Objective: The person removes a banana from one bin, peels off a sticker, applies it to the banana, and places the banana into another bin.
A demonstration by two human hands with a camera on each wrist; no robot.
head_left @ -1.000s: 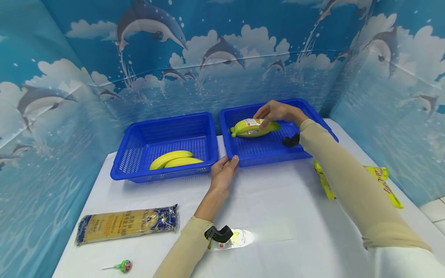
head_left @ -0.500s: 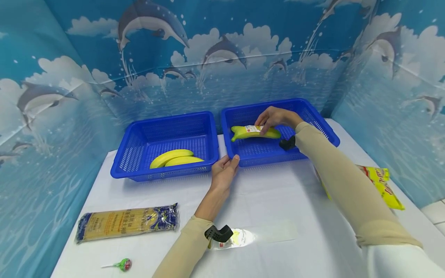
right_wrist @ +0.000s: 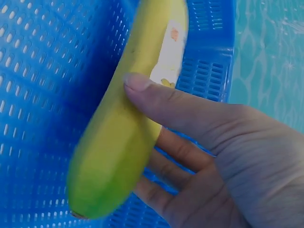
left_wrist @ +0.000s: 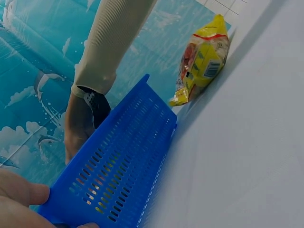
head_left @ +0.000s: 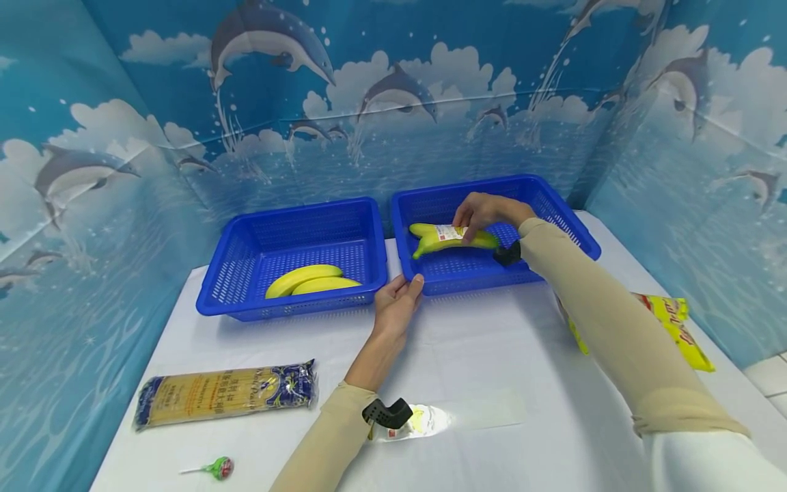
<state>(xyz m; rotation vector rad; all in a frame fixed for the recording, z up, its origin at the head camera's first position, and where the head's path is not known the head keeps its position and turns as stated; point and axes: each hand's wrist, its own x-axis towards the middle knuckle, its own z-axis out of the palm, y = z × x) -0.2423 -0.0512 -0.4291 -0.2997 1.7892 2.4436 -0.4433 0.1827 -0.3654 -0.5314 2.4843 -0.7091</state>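
My right hand [head_left: 482, 208] reaches into the right blue basket [head_left: 479, 280] and holds a pair of yellow-green bananas [head_left: 430, 244]. A white label crosses the bananas near their stem end. In the right wrist view the thumb lies on the upper side of one banana [right_wrist: 114, 156], while the other fingers curl behind it. My left hand [head_left: 395, 304] grips the same basket at its front left corner. Seen from the left wrist, its thumb is over the rim of the basket [left_wrist: 128, 156] and a fingertip shows lower down.
The left blue basket [head_left: 246, 311] contains two bananas [head_left: 301, 279]. A spaghetti pack [head_left: 227, 394] and a lollipop [head_left: 221, 469] lie at the front left. Shiny clear packaging [head_left: 424, 422] lies beside the left wrist. A yellow snack bag [left_wrist: 206, 61] stands right of the right basket, partly behind the right arm.
The right hand has brought the bananas slightly lower and nearer in the basket, turning them so both stem ends spread apart. The left hand stays at the basket corner.
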